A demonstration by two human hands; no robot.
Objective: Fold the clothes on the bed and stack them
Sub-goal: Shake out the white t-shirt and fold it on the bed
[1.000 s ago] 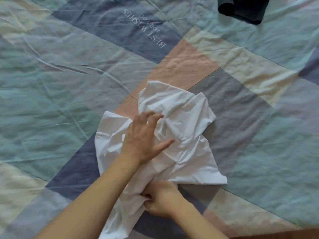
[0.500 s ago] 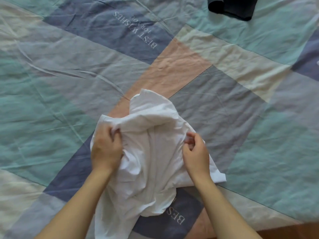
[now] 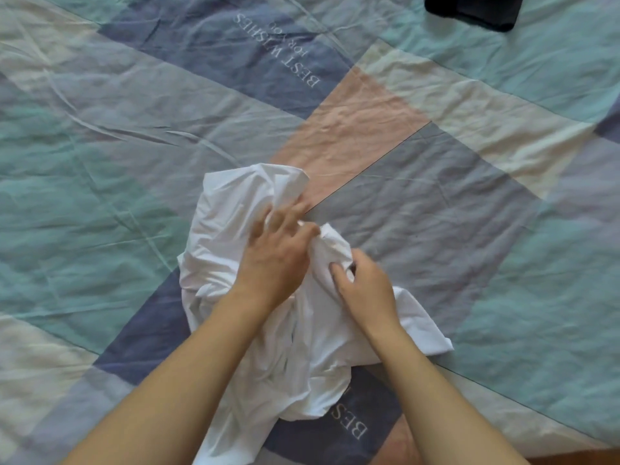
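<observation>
Since half a second earlier, both hands had drawn together over the middle of the white garment (image 3: 231,263): the left hand (image 3: 273,260), which had gripped its left edge, had crossed toward the centre, and the right hand (image 3: 364,286) had slid inward from the right edge. The garment's upper lobe had also been pushed into a tighter bunch.

At this moment the white garment lay crumpled on the patchwork bedsheet (image 3: 117,196), its top lobe overlapping the lower corner of the pink patch (image 3: 352,129) and its lower folds trailing toward the near edge of the bed, partly covering a dark blue patch with printed lettering. One flat corner stuck out from the garment toward the right, just beyond the right wrist.

The left hand lay on the garment's upper middle with its fingers spread and bent, the fingertips working into the cloth near a raised fold; it was blurred, so I could not tell whether it truly pinched the fabric or only pressed it. The right hand sat just beside it, to the right, fingers curled and thumb closed against a bunched ridge of the garment, holding that ridge. The two hands were near each other but apart.

Well away from the white garment, at the far right edge of the view, lay a dark garment (image 3: 476,10), only partly visible.
</observation>
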